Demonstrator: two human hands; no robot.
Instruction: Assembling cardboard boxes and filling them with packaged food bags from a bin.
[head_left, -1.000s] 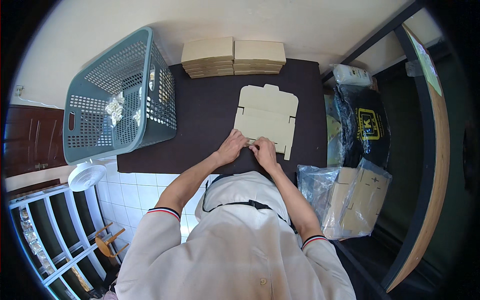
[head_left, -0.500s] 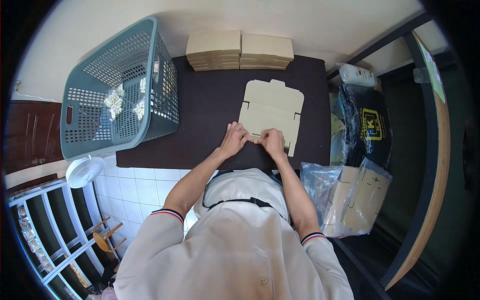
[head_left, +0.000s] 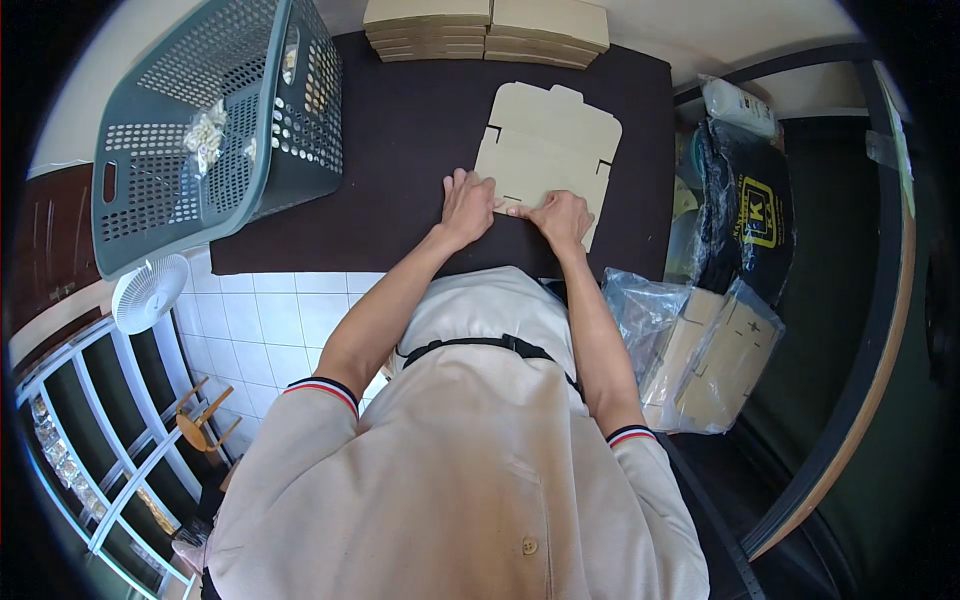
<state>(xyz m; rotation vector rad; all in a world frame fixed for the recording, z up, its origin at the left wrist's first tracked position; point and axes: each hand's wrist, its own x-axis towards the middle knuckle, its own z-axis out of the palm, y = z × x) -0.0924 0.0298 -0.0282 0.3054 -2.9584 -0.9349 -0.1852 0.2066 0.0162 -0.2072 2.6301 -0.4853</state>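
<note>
A flat, die-cut cardboard box blank [head_left: 550, 140] lies on the dark tabletop in front of me, its tabbed end pointing away and slots cut along its sides. My left hand [head_left: 468, 210] grips the near left part of its edge, fingers curled and thumb toward the middle. At the near edge on the right, my right hand [head_left: 562, 217] is closed on the cardboard, with its thumb reaching left toward the other hand. The thumbs almost meet at the near fold. Both hands hide part of that edge.
Two stacks of folded cardboard boxes [head_left: 428, 30] stand at the back. A grey-green perforated basket [head_left: 265, 170] holding small bags of pale pieces is at the left. Right of the table are plastic-wrapped cardboard blanks [head_left: 725, 360] and a black bag [head_left: 750, 190]. A dark frame [head_left: 868, 350] rises farther right.
The view has tilted, so the table and everything on it sit higher in the picture. Both hands stay at the blank's near edge, and the right hand has turned with its thumb more extended.
</note>
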